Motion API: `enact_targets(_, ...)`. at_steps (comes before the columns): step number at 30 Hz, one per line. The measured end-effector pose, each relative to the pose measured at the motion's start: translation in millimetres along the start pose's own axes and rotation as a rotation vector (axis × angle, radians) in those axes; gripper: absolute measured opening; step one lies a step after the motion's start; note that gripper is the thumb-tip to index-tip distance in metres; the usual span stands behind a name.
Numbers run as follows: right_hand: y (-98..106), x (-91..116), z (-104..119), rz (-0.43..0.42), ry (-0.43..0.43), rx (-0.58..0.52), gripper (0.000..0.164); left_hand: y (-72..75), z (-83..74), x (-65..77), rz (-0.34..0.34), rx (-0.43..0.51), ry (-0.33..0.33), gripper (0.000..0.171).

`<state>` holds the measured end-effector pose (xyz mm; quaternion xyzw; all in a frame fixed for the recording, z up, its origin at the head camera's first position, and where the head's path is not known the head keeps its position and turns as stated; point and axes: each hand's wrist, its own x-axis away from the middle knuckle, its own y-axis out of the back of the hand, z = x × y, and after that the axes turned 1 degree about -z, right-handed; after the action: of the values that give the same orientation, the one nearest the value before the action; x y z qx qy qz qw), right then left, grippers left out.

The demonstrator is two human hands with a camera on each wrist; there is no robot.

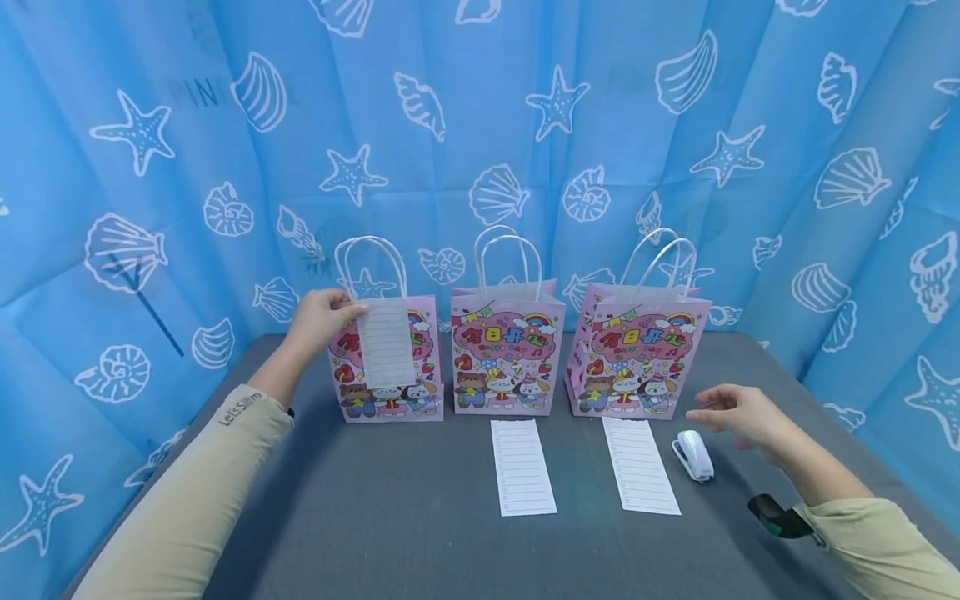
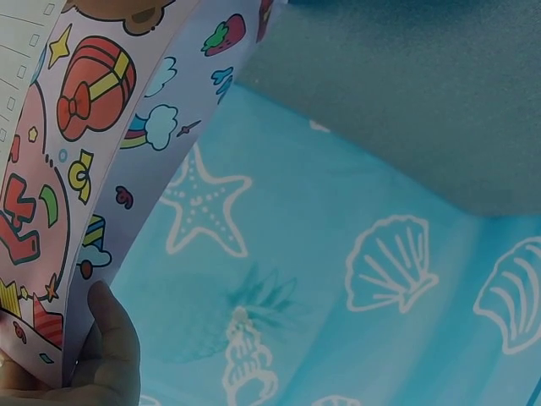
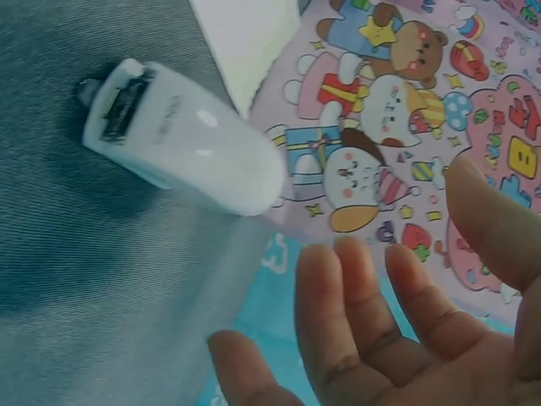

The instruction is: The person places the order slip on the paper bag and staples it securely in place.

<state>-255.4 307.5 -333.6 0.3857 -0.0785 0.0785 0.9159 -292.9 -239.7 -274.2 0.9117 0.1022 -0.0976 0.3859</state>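
Note:
At the upper edge of the leftmost pink paper gift bag (image 1: 352, 408), my left hand (image 1: 321, 321) pinches a lined white paper strip (image 1: 387, 343) against the bag's front. In the left wrist view the thumb (image 2: 114, 321) lies along the bag's side and the other fingers are mostly hidden. My right hand (image 1: 738, 414) hovers over the table with loosely bent fingers and holds nothing. A small white stapler (image 1: 694, 456) lies just beside it; the right wrist view shows the stapler (image 3: 186, 139) apart from the fingertips (image 3: 317, 271).
Two more matching bags stand upright, a middle bag (image 1: 504, 367) and a right bag (image 1: 637, 358). Before them lie two lined paper strips (image 1: 523, 468) (image 1: 641, 467). A blue shell-print curtain (image 1: 465, 150) hangs behind the grey table (image 1: 390, 517).

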Motion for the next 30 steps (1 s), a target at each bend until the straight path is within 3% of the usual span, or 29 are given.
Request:
enact_targets(8,-3.0,-4.7,-11.3,0.086,-0.038,-0.014,0.067,-0.8,0.5,0.0,0.002,-0.006,0.011,0.033)
enact_targets(18,-6.5,-13.8,-32.3,0.245,-0.176,-0.106,0.069,0.4,-1.3,1.0,0.007,-0.006,0.003,0.032)
enact_targets(25,-7.3,-17.6,-35.4,0.283,-0.191,-0.074,0.070,0.9,-0.5,1.4,0.005,-0.005,0.005,0.034)
enact_targets(30,-11.2,-18.1,-33.8,0.276,-0.174,0.008,0.069,0.9,0.3,-0.1,0.006,-0.011,0.002,0.032)
